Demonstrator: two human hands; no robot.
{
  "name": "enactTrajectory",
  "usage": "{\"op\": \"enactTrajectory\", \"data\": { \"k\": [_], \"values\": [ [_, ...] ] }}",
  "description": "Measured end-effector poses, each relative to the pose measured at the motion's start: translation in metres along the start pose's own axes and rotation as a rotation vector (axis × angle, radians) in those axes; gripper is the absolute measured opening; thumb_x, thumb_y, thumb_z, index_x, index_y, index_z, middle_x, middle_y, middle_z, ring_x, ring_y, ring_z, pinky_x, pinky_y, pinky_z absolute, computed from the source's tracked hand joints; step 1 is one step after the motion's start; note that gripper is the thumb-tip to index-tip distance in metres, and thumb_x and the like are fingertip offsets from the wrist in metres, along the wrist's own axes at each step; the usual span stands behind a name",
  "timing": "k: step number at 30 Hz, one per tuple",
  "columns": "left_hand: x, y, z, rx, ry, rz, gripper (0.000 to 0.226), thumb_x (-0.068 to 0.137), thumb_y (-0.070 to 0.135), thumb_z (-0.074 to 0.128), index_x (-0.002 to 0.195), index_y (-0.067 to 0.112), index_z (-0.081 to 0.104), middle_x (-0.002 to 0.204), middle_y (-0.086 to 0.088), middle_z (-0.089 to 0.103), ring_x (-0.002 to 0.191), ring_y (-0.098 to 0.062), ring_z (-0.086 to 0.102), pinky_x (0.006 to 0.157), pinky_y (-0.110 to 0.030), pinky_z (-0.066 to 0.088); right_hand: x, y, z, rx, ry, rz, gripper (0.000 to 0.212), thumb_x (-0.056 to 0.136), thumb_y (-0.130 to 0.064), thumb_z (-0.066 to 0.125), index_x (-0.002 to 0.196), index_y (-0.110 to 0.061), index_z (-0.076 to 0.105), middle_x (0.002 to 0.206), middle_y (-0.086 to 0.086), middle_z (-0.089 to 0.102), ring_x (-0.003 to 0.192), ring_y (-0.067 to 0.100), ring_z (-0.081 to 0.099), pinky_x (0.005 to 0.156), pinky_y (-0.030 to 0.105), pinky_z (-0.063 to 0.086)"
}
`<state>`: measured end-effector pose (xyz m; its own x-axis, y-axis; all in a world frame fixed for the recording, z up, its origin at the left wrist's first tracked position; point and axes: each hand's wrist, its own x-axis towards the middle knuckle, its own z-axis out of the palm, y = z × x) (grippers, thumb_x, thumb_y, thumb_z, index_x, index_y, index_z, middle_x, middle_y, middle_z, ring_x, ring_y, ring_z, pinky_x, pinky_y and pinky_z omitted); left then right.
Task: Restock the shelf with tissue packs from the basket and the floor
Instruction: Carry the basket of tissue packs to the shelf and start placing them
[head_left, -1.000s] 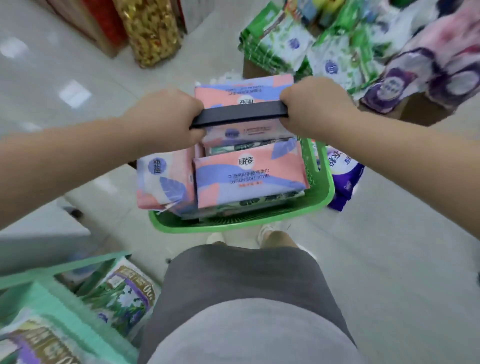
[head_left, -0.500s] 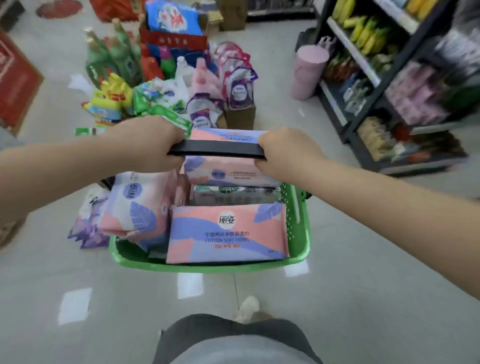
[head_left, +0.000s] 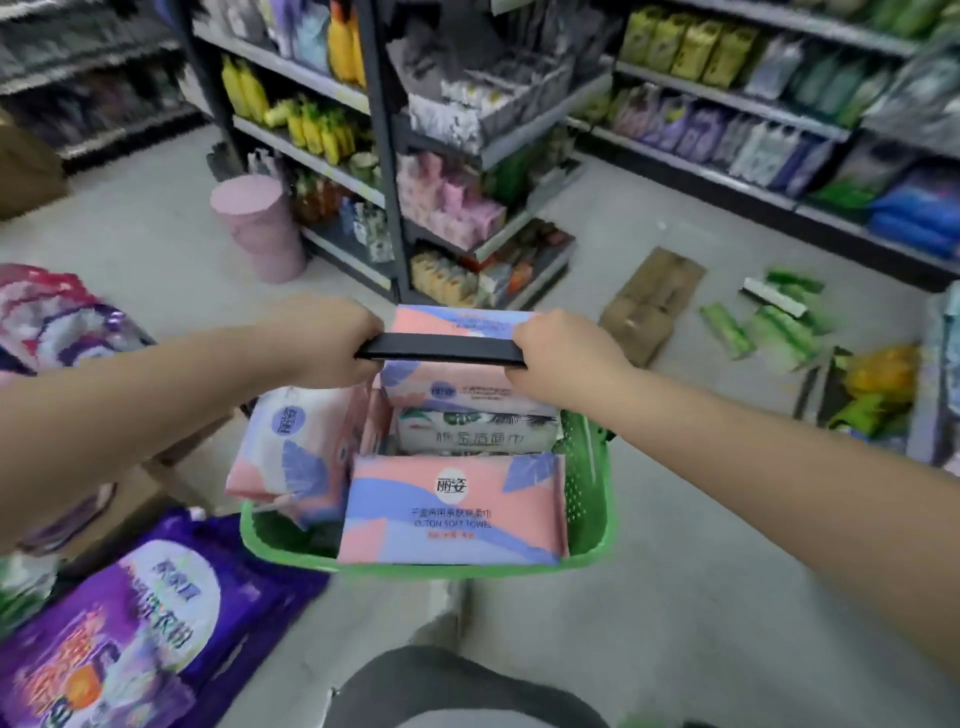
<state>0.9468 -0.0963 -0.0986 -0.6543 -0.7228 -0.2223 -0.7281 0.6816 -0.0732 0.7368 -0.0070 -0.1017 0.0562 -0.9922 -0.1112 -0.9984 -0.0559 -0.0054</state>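
Shop aisle | both grips on handle (head_left: 439, 348) | basket (head_left: 587, 499) below

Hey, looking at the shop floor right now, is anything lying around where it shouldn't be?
Yes. Green packs are scattered loose on the floor at the right, beside a flattened cardboard box, instead of standing on a shelf. The green basket looks orderly: both hands hold its black handle, tissue packs stacked inside.

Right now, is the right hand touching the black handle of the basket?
Touching. The head view shows the right hand curled round one end of the black handle of the green basket.
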Motion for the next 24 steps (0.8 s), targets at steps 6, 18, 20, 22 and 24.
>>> {"op": "enactTrajectory", "data": {
  "k": [6, 18, 20, 22, 24],
  "values": [
    [0.18, 0.057, -0.021, 0.079, 0.0, 0.286, 0.015, 0.082, 0.03, 0.05, 0.081, 0.017, 0.057, 0.075, -0.006, 0.058, 0.076, -0.031, 0.058, 0.059, -0.028, 0.04, 0.038, 0.138, 0.015, 0.051, -0.051, 0.265, 0.018, 0.087, -0.026, 0.047, 0.087, -0.013, 0.059, 0.09, 0.011, 0.06, 0.081, 0.03, 0.055, 0.063, 0.031, 0.042],
    [0.48, 0.255, -0.056, 0.101, -0.026, 0.773, 0.023, 0.077, 0.033, 0.045, 0.082, 0.016, 0.061, 0.09, -0.008, 0.064, 0.083, -0.029, 0.061, 0.067, -0.031, 0.049, 0.039, 0.402, 0.057, 0.194, -0.064, 0.71, 0.021, 0.087, -0.03, 0.05, 0.091, -0.013, 0.06, 0.086, 0.007, 0.057, 0.088, 0.03, 0.057, 0.067, 0.027, 0.032],
    [0.519, 0.29, -0.061, 0.134, -0.041, 0.796, 0.022, 0.078, 0.03, 0.046, 0.084, 0.015, 0.061, 0.09, -0.008, 0.064, 0.083, -0.03, 0.061, 0.069, -0.034, 0.051, 0.04, 0.445, 0.062, 0.199, -0.071, 0.739, 0.016, 0.088, -0.03, 0.051, 0.084, -0.016, 0.055, 0.073, 0.002, 0.049, 0.081, 0.028, 0.054, 0.067, 0.029, 0.031],
    [0.553, 0.322, -0.064, 0.168, -0.045, 0.829, 0.027, 0.076, 0.033, 0.044, 0.084, 0.014, 0.062, 0.09, -0.008, 0.064, 0.082, -0.03, 0.061, 0.069, -0.033, 0.051, 0.038, 0.484, 0.067, 0.214, -0.098, 0.79, 0.015, 0.088, -0.029, 0.052, 0.085, -0.015, 0.055, 0.062, -0.003, 0.036, 0.073, 0.026, 0.049, 0.065, 0.029, 0.034],
    [0.577, 0.351, -0.068, 0.196, -0.054, 0.871, 0.029, 0.077, 0.033, 0.043, 0.086, 0.013, 0.063, 0.091, -0.008, 0.065, 0.083, -0.029, 0.061, 0.069, -0.032, 0.051, 0.036, 0.514, 0.073, 0.249, -0.11, 0.842, 0.015, 0.087, -0.028, 0.053, 0.087, -0.014, 0.056, 0.061, -0.002, 0.033, 0.071, 0.025, 0.046, 0.062, 0.028, 0.038]
  ]
}}
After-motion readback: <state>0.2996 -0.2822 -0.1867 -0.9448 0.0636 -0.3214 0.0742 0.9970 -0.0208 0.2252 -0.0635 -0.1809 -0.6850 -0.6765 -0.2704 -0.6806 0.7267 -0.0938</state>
